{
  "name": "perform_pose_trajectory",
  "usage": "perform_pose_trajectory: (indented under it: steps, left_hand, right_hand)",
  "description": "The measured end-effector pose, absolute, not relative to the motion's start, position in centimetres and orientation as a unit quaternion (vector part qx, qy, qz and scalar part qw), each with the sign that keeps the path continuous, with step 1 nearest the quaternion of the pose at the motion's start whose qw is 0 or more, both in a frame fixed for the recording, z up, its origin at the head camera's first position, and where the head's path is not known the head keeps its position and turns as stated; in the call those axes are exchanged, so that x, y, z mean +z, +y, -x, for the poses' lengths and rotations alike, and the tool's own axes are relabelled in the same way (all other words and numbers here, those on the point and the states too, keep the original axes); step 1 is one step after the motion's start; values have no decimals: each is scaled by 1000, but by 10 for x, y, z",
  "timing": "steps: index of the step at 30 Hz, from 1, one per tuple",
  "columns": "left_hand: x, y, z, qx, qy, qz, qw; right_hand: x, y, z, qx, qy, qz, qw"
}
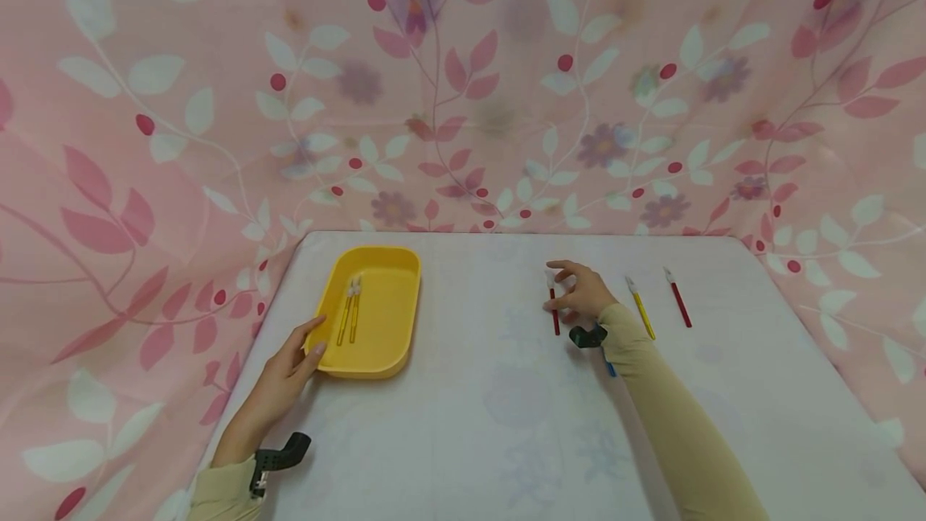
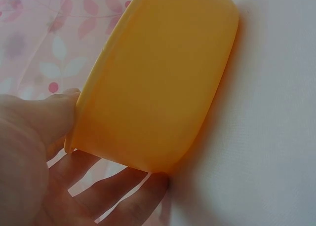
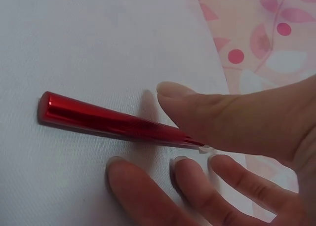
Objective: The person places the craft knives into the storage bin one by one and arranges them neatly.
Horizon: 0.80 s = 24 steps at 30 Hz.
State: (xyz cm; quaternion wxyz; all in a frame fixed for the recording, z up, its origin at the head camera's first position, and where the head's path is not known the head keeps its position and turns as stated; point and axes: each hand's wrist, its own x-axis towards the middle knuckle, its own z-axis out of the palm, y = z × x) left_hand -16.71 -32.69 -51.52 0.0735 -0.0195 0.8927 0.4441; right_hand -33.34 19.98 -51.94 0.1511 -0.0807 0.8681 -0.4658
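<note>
Red tool (image 1: 555, 323) is lying on the desk (image 1: 463, 441) in the head view, beneath the right hand (image 1: 587, 293), its pale end pointing away from the person; the left hand (image 1: 282, 370) is gripping the near left corner of the yellow tray (image 1: 387, 320), probably to stop it sliding, while two thin yellow tools (image 1: 354, 318) are resting side by side inside. A blue tool (image 1: 610, 363) is lying partly hidden by the right sleeve (image 1: 676, 416), and a loose yellow tool (image 1: 641, 310) and a second red tool (image 1: 679, 301) are lying further right, their spacing seemingly leaving room round each. From the left wrist, the thumb is overlapping the rim and the fingers (image 2: 143, 201) are lying against the outer wall, apparently steadying rather than lifting. From the right wrist, thumb and fingers are standing apart about the red handle, seemingly to straddle it; whether the thumb is touching it, I cannot tell
</note>
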Motion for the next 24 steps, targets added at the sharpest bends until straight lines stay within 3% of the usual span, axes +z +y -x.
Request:
perform_pose_trajectory:
  steps: [24]
  left_hand:
    - [-510, -324, 165, 444, 892, 28, 79]
  right_hand:
    - [-522, 198, 346, -398, 892, 113, 183]
